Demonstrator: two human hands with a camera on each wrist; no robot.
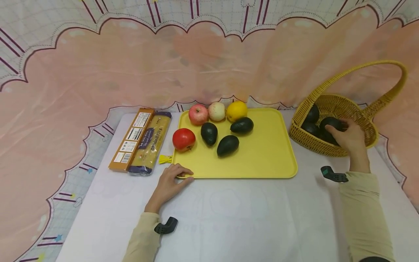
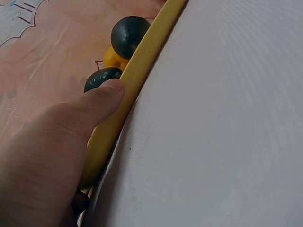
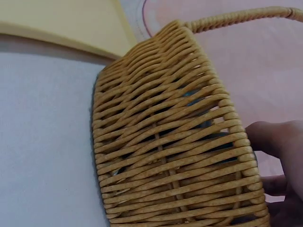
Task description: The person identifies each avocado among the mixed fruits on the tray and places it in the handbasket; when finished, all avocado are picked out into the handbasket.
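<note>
At the right, my right hand (image 1: 352, 136) reaches into a wicker basket (image 1: 319, 146) and grips a dark avocado (image 1: 328, 123) among other avocados (image 1: 312, 113). From the right wrist view, the basket's woven wall hides most of that fruit; thumb and fingers show past the rim. My left hand (image 1: 169, 182) holds the near left corner of a yellow tray (image 1: 262, 156), its thumb on the rim in the left wrist view. On the tray lie three dark avocados (image 1: 228, 146), a red apple-like fruit (image 1: 184, 139), a pink apple (image 1: 198, 114), a pale round fruit (image 1: 216, 111) and a yellow fruit (image 1: 237, 111).
Left of the tray lie a pack of spaghetti (image 1: 152, 143) and a long brown box (image 1: 132, 140). A small yellow packet (image 1: 165, 159) touches the tray's left edge. The basket's tall handle (image 1: 360, 66) arches above it. A patterned curtain (image 1: 229, 69) hangs behind the white table (image 1: 229, 218).
</note>
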